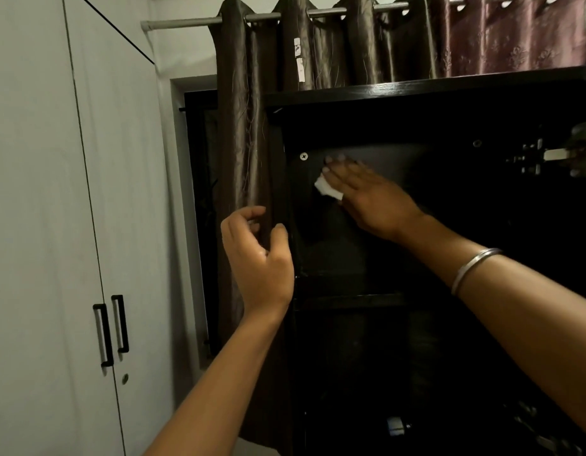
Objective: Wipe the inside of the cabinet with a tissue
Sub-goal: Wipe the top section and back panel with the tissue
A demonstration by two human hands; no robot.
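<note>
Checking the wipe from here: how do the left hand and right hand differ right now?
The right hand reaches inside the black cabinet, fingers straight, pressing the white tissue against its inner wall; the left hand stays outside by the cabinet's front edge, fingers loosely curled, holding nothing. The right wrist wears a metal bangle; the left is bare. Both are raised.

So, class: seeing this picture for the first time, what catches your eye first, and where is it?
The white tissue stands out most, pressed flat under the right hand against the inner wall of the dark cabinet, mid-frame. Next comes the left hand, curled at the cabinet's left front edge, and a silver bangle on the right forearm.
</note>
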